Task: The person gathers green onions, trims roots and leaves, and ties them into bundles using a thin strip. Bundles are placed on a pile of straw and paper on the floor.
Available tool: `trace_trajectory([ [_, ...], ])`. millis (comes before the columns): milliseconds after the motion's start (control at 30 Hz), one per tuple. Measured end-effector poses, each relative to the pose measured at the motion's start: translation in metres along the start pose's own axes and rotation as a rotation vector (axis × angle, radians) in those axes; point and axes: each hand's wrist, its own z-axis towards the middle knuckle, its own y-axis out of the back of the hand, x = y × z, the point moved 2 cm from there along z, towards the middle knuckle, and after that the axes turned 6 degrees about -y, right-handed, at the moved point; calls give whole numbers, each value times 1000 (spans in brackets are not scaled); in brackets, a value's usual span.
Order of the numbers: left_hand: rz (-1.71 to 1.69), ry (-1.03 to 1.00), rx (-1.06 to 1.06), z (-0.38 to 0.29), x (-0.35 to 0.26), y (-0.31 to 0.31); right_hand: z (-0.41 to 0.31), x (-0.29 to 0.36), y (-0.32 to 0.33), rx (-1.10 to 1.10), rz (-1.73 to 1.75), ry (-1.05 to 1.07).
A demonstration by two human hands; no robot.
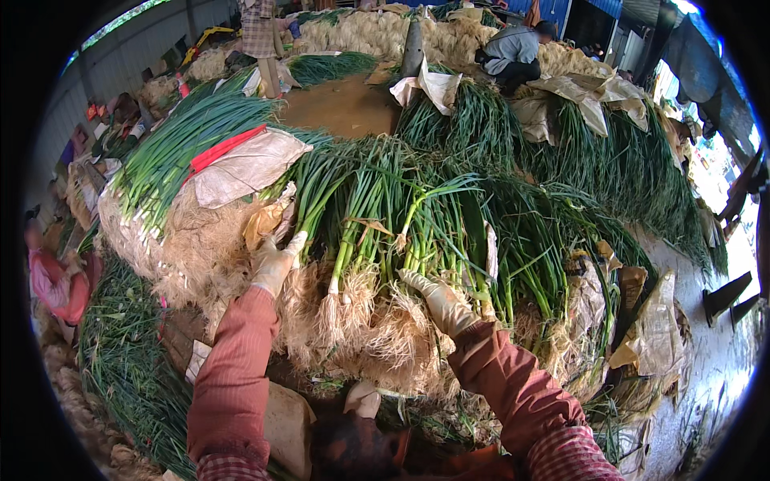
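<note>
A heap of green onions (373,222) lies before me, leaves pointing away and pale, stringy roots (391,337) toward me. My left hand (275,264), in a whitish glove, is at the heap's left edge, against green stems and beside a crumpled brown-and-white wrapper (266,222). Farther right, my right hand (439,300), gloved too, rests its fingertips on the stem bases just above the roots. Whether either hand grips stems is hidden. Between the hands, a few onions with thick white bases (334,282) lie on top, and one smaller onion (409,219) slants across the leaves.
At the left is another onion pile (180,150), partly under a white sack (246,168). Covered onion rows (619,150) stand behind, near a grey post (412,51). One person (511,51) crouches at the back; another (60,279) is at far left. Loose leaves (126,373) cover the lower left.
</note>
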Motion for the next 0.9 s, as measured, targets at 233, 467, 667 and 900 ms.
trace_trajectory([
  [233, -740, 44, 397, -24, -55, -45, 19, 22, -32, 18, -15, 133],
  [467, -609, 124, 219, -68, -94, -73, 16, 37, -37, 81, -108, -36],
  [667, -925, -104, 201, -187, -26, -86, -60, -29, -30, 42, -301, 152],
  [900, -857, -53, 282, -218, 27, -108, -82, -90, -33, 90, -479, 703],
])
